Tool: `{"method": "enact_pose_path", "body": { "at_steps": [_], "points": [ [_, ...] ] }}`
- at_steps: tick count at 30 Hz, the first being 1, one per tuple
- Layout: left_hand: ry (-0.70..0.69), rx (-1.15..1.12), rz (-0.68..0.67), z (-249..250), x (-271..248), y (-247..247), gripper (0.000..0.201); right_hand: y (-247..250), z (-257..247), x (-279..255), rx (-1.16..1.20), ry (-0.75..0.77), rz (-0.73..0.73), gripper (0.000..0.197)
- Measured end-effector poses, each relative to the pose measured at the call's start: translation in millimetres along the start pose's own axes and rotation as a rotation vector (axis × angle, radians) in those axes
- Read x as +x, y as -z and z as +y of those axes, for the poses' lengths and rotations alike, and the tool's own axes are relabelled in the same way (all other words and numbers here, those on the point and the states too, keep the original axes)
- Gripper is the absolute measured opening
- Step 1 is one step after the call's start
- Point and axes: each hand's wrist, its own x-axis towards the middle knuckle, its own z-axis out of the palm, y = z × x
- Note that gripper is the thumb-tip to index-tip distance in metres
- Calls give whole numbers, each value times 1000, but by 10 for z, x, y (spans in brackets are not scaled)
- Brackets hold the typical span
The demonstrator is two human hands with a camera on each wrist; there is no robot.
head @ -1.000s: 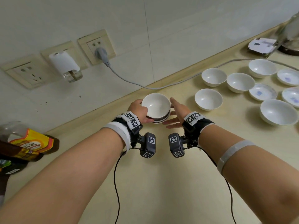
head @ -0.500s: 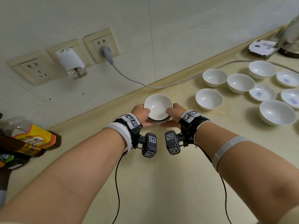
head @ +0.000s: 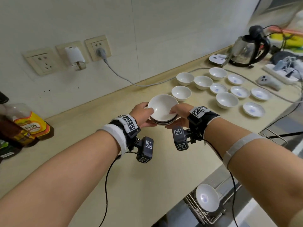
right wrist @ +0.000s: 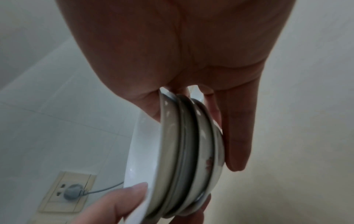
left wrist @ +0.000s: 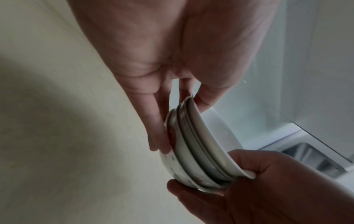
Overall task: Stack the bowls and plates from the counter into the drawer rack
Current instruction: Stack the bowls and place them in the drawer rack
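- Head view: left hand (head: pixel 142 114) and right hand (head: pixel 178 115) clamp a stack of bowls (head: pixel 163 110) from opposite sides, thumbs over the rim, above the counter (head: pixel 124 169). Two-handed hold probably steadies the nested pieces for carrying. Drawer rack (head: pixel 211 210), at the bottom edge, holds one dish on edge; cut off by the frame.
- Left wrist view: fingers (left wrist: pixel 159 121) support the base; about three nested pieces, exact count unclear.
- Right wrist view: fingers (right wrist: pixel 237 136) lie along the underside; blurred.
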Motion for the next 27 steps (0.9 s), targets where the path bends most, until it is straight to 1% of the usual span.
{"method": "enact_pose_path", "body": {
  "at_steps": [3,5,8,11,13,15,17,19,24,25,27],
  "points": [
    [-4,2,-90,-133,-318,-289,40,241,351,-363,62,27,22,48],
    [5,26,-159,-274,-504,-516,41,427,628,-589,100,24,42,45],
    [33,72,-245,-489,-781,-886,45,721,1052,-869,111,-20,58,47],
    [74,92,-306,-685,-1023,-1244,45,1045,1440,-1071,129,-63,55,49],
    [103,90,-347,-789,-1138,-1450,42,1284,1653,-1160,130,-70,48,53],
    [154,73,-390,-897,-1215,-1649,40,1534,1840,-1227,115,-78,31,50],
    [207,67,-414,-1024,-1239,-1785,45,1740,2010,-1205,97,-86,23,47],
    [254,97,-400,-1210,-1234,-2049,51,2031,2169,-1152,47,-96,-23,48],
    [418,409,-373,-1825,-1189,-2617,50,2725,2396,-695,-180,-150,-120,49],
    [428,473,-369,-1945,-1210,-2715,49,2829,2440,-602,-223,-158,-128,53],
    [391,615,-374,-2152,-1281,-2858,44,2992,2509,-449,-283,-182,-147,56]
  ]
}}
